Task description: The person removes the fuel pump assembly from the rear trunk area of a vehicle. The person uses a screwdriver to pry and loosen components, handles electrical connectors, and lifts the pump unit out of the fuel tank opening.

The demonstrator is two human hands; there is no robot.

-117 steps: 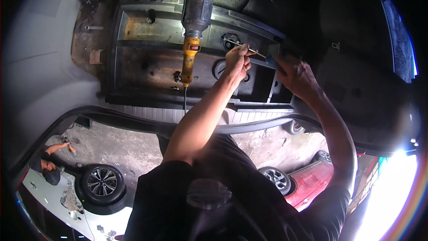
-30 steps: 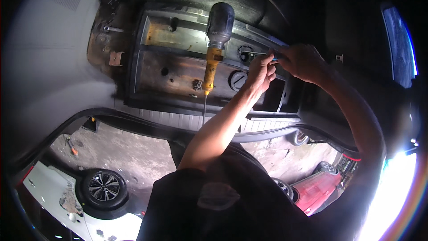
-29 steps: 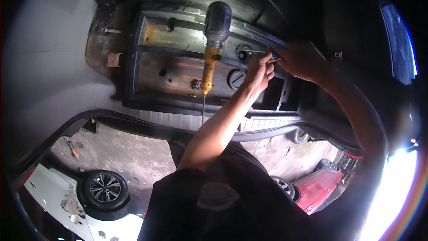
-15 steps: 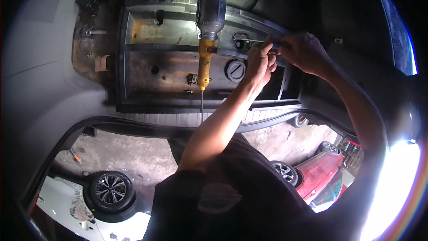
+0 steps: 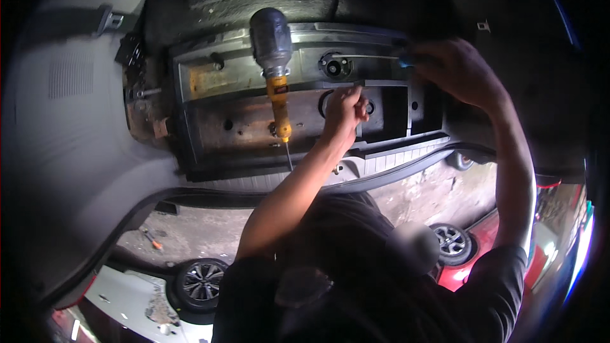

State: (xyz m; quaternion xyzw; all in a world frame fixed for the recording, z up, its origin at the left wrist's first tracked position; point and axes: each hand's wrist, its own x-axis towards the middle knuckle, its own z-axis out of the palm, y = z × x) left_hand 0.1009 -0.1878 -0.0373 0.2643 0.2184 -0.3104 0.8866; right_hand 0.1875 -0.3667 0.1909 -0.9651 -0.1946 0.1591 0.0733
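While the right hand (image 5: 460,70) grips a thin metal rod (image 5: 372,57), the left hand (image 5: 343,108) pinches its panel end beside the yellow-handled screwdriver (image 5: 276,82); a slip could drop it.

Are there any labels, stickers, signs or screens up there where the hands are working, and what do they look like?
Yellow patch, perhaps a sticker or paint: on the grey metal panel, left of the yellow-shafted screwdriver; roughly rectangular, worn.
No package, sign or screen shows near the left hand or right hand.
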